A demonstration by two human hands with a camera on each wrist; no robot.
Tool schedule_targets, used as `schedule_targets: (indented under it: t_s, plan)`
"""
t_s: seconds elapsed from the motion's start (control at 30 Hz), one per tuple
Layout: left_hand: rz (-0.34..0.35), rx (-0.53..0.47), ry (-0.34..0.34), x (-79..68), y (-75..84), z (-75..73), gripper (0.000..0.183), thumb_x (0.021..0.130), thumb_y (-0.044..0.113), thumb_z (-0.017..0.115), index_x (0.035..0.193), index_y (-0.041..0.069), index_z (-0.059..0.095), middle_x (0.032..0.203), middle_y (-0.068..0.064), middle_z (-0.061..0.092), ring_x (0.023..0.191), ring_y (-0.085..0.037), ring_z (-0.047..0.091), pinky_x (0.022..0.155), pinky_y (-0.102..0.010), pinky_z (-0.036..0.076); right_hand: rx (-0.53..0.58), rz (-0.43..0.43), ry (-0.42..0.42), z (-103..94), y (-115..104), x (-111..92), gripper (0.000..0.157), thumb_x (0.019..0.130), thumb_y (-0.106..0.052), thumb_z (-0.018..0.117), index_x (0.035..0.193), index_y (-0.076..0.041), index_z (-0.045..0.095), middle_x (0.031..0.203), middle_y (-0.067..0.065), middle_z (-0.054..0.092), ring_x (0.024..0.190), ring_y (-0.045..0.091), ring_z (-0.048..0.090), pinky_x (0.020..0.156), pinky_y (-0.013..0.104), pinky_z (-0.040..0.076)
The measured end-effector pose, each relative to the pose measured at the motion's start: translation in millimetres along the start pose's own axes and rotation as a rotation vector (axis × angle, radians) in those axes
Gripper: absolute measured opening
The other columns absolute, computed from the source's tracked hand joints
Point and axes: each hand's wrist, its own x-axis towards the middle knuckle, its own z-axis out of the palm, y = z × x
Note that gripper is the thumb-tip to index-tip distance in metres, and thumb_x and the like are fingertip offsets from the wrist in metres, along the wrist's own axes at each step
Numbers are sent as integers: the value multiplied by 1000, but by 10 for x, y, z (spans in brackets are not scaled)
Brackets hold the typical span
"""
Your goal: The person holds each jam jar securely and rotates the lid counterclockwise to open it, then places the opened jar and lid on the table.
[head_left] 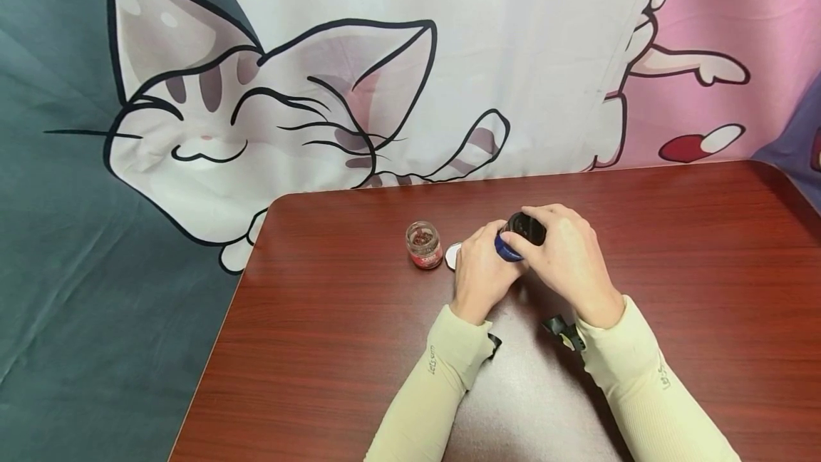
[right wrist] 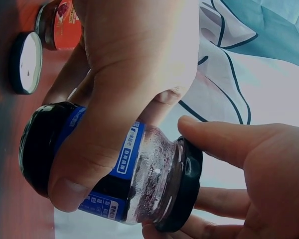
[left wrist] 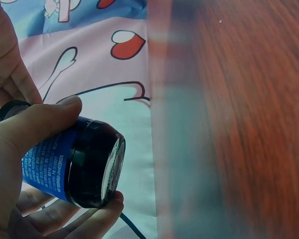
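Note:
A glass jar (right wrist: pixel 152 167) with a blue label, dark contents and a black lid (right wrist: pixel 187 184) is held above the table, between both hands. My left hand (head_left: pixel 484 266) grips the jar's body, its thumb across the label in both wrist views. At the other end, my right hand (head_left: pixel 567 255) holds the lid by its edge, thumb on one side and fingers on the other. The lid sits on the jar's mouth. Reddish residue clings to the clear glass under the lid. In the left wrist view the jar's base (left wrist: pixel 112 172) faces the table side.
An uncovered glass jar (head_left: pixel 424 246) with a red label and dark bits inside stands left of the hands. Beside it a loose lid (head_left: pixel 452 256) lies pale side up, partly hidden by the left hand. The brown table (head_left: pixel 321 348) meets a printed cat curtain (head_left: pixel 308 120) behind.

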Motion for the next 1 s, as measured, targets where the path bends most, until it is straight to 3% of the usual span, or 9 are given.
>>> schedule_targets:
  t_s: [1.0]
  plan:
    - [-12,15,-27,4,-17,1,52,71,34,85,116,15,68,100,2,72,92,-15,70,78,-30,54,-24,-43,-59,-18,30,18,45,83,-25,82,115,4,71,106,21,69,99,40,65,83,55,49]
